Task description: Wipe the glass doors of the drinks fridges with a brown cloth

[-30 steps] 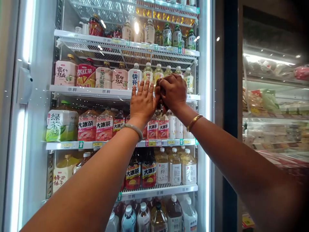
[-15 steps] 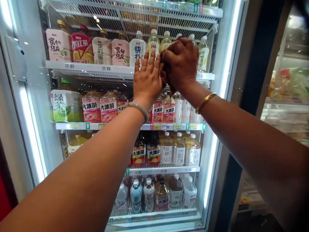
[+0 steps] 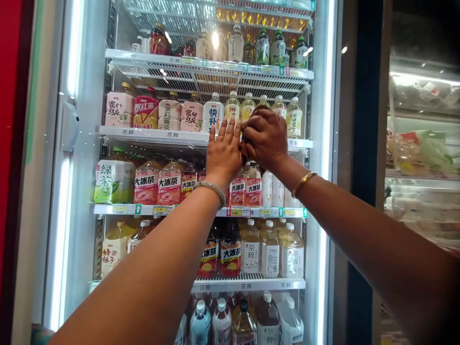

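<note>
My left hand (image 3: 224, 155) lies flat against the glass door of a drinks cooler, its fingers spread and nothing in it. Just to its right, my right hand (image 3: 268, 136) is closed around a crumpled dark brown cloth (image 3: 245, 152), pressed to the same glass. Most of the cloth is hidden by the fingers. A grey bangle (image 3: 214, 190) circles the left wrist, and a gold bangle (image 3: 304, 184) is on the right. Behind the hands, through the glass, stand pale yellow drink bottles (image 3: 247, 106) and a white-labelled bottle (image 3: 214, 115).
Shelves of bottled drinks fill the cooler, with red-labelled tea bottles (image 3: 168, 186) on a middle shelf. A door fitting (image 3: 71, 127) sits at the left frame. Beyond the dark right frame (image 3: 372, 110) are shelves of packaged goods (image 3: 424, 151).
The view has tilted up and turned slightly left, so a higher bottle shelf now shows. Both hands stay close together on the glass, lower in the view.
</note>
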A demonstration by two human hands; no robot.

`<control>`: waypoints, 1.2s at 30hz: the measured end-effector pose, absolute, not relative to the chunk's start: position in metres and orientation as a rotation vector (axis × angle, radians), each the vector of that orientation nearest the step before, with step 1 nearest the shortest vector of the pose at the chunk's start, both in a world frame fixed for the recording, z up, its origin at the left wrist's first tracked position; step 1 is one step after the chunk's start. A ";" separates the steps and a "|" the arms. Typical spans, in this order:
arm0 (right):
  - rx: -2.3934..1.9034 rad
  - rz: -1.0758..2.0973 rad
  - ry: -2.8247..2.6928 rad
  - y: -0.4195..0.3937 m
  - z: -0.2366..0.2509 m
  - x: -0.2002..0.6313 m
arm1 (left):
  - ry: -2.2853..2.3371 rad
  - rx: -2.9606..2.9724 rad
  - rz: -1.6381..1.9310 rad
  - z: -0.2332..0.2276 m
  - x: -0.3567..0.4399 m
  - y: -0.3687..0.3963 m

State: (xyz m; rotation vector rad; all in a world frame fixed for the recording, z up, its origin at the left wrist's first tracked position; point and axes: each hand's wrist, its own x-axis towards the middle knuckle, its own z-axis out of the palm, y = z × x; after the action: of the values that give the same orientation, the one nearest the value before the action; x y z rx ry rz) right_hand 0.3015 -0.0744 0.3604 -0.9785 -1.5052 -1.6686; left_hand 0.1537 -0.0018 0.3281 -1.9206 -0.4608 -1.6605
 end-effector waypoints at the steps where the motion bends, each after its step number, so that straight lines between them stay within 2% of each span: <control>1: -0.977 -1.693 -1.556 -0.078 0.351 0.303 | -0.472 -1.922 -1.649 0.328 0.153 -0.002; 5: -0.985 -1.769 -1.611 -0.090 0.336 0.327 | -0.537 -1.931 -1.605 0.327 0.153 -0.005; 11: -1.059 -1.652 -1.242 -0.073 0.373 0.311 | -0.609 -1.877 -1.523 0.327 0.153 -0.008; 15: -0.948 -1.737 -1.377 -0.071 0.352 0.304 | -0.635 -1.868 -1.517 0.326 0.152 -0.010; 19: -0.833 -1.868 -1.614 -0.085 0.334 0.335 | -0.611 -1.869 -1.524 0.326 0.152 -0.008; 26: -0.977 -1.689 -1.258 -0.072 0.373 0.317 | -0.627 -1.857 -1.508 0.327 0.152 -0.008; 32: -0.876 -1.810 -1.471 -0.079 0.335 0.320 | -0.636 -1.862 -1.510 0.326 0.152 -0.011; 36: -0.937 -1.792 -1.427 -0.085 0.346 0.338 | -0.614 -1.876 -1.538 0.326 0.153 -0.011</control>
State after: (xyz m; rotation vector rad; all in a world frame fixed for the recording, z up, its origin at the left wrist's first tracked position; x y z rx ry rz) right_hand 0.3381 -0.0854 0.3461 -0.9373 -1.4271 -1.7919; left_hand 0.1534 -0.0106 0.3263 -1.8755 -0.6138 -1.5380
